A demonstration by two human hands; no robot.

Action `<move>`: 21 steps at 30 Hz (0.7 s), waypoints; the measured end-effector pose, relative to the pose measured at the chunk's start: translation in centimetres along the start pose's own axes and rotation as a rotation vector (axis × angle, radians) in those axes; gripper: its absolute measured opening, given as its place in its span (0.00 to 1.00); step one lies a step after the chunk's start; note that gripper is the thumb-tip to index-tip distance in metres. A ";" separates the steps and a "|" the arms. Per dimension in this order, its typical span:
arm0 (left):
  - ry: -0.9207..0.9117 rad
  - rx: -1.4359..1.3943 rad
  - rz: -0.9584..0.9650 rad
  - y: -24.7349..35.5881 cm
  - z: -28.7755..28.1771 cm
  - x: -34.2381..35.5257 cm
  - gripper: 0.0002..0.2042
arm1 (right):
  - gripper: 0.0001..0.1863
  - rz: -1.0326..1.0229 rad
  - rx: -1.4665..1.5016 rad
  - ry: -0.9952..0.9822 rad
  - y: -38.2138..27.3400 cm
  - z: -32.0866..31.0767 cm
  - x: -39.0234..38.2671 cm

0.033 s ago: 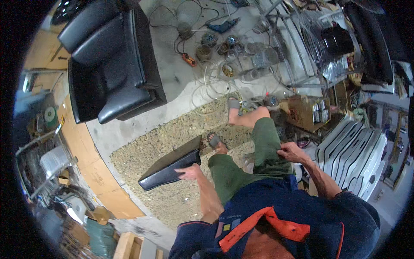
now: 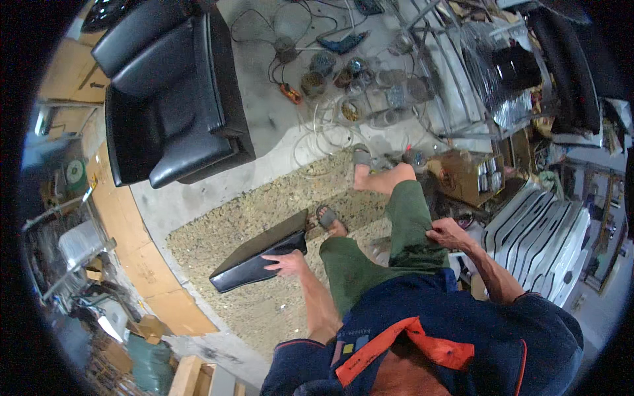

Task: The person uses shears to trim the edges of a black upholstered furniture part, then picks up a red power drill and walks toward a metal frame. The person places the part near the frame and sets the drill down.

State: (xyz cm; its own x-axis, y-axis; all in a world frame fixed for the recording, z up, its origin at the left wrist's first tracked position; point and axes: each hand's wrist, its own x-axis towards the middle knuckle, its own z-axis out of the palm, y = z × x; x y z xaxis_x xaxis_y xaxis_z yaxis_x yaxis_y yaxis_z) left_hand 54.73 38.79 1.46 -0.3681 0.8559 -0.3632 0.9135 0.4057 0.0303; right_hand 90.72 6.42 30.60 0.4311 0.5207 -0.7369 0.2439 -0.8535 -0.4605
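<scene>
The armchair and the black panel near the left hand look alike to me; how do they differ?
The armchair is much bigger than the panel. The armchair has plump, rounded padding, while the panel is slim and flat-faced. The armchair stands on the grey floor; the panel lies on the speckled mat. The left hand is at the panel; no hand is at the armchair. Both have shiny black surfaces.

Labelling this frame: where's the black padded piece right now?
Head view, left of centre: the black padded piece lies on the speckled mat, by the left hand, below the black armchair in frame.
</scene>
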 end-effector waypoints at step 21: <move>-0.199 0.759 -0.272 12.3 4.1 4.2 0.27 | 0.11 0.074 -0.161 0.309 23.7 -29.5 56.0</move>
State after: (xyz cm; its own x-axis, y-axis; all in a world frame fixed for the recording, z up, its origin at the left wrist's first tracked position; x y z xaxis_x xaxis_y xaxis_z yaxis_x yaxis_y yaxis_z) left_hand 65.11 46.10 -3.50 -0.6203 0.6576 -0.4275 0.6920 0.2023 -0.6929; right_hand 146.30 14.77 -6.97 0.6894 0.4480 -0.5693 0.3255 -0.8936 -0.3091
